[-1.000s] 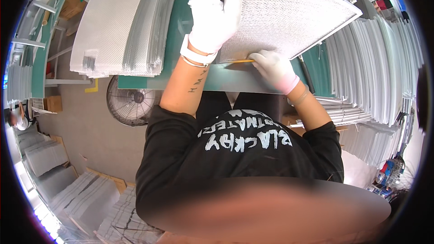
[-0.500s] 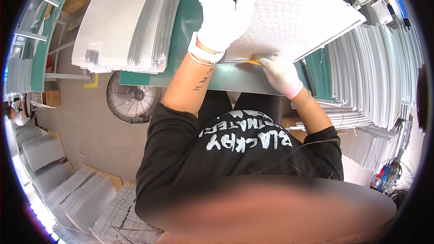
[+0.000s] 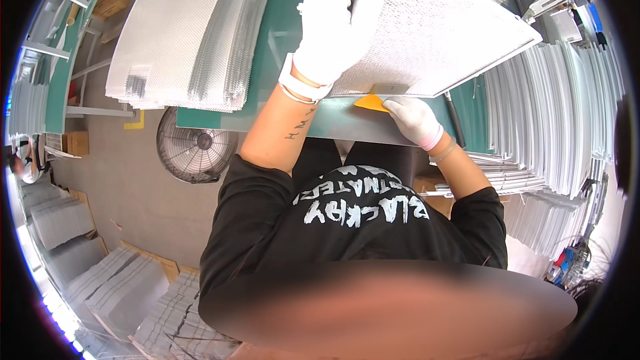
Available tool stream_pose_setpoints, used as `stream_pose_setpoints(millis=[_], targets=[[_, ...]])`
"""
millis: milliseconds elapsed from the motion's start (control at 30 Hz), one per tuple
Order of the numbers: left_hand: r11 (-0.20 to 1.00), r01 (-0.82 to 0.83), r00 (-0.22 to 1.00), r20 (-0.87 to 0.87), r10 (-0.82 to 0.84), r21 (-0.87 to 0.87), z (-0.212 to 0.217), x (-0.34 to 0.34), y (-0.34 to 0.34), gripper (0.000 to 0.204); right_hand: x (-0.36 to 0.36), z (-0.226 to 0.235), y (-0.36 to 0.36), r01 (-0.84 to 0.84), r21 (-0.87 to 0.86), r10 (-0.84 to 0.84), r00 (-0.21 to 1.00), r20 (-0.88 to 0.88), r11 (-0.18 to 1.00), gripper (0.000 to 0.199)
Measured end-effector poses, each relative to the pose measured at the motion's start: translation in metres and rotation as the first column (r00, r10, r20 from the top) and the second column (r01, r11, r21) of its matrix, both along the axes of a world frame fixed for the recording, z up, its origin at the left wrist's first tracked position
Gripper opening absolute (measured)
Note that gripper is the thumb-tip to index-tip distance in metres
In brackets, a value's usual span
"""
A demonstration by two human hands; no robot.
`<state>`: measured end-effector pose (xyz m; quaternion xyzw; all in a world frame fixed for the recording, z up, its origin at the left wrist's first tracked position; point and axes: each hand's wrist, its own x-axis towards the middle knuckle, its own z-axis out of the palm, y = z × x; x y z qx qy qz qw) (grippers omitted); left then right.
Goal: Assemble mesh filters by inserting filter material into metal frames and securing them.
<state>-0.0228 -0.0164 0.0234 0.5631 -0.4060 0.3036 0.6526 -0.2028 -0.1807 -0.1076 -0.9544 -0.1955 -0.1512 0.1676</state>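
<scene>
A framed silver mesh filter panel [image 3: 443, 33] stands tilted over the green worktable [image 3: 230, 120]. My left hand [image 3: 340, 33], in a white glove, is closed on its left side; the fingertips are partly hidden. My right hand [image 3: 415, 121], also gloved, pinches a yellow scraper [image 3: 371, 103] just below the panel's near edge. The blade points left and sits apart from the frame. A small tab [image 3: 390, 89] shows on the mesh beside that edge.
A tall stack of mesh sheets [image 3: 180, 27] lies on the table's left. Many framed panels [image 3: 533, 107] stand packed at the right, near a dark bar [image 3: 455, 117]. A floor fan [image 3: 200, 143] stands below the table edge, and more stacked panels [image 3: 127, 287] sit at lower left.
My right hand has drawn the yellow scraper down from the panel's near edge, so more of its blade shows. The panel has shifted slightly; my left hand keeps its grip.
</scene>
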Motion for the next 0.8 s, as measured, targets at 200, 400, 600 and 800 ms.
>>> stream_pose_setpoints(millis=[200,400,600,800], targets=[[1.0,-0.018,0.999,-0.03,0.019,0.02,0.001,-0.004,-0.002,0.032,0.013,0.003,-0.003,0.08,0.162,-0.066,0.994,-0.089,0.984,0.017],[0.993,0.109,0.987,-0.116,-0.115,-0.052,-0.007,-0.002,-0.004,0.033,0.027,-0.007,0.003,0.024,0.085,-0.009,0.985,-0.172,0.996,0.019],[0.99,0.14,0.99,0.023,-0.14,0.017,-0.027,0.008,-0.007,0.036,0.012,-0.019,-0.003,0.045,0.221,-0.037,0.998,-0.041,0.974,0.023],[0.997,0.072,0.992,0.105,-0.076,0.041,-0.025,0.005,0.002,0.037,-0.056,0.014,-0.024,0.008,0.968,-0.721,0.669,0.182,0.252,0.011]])
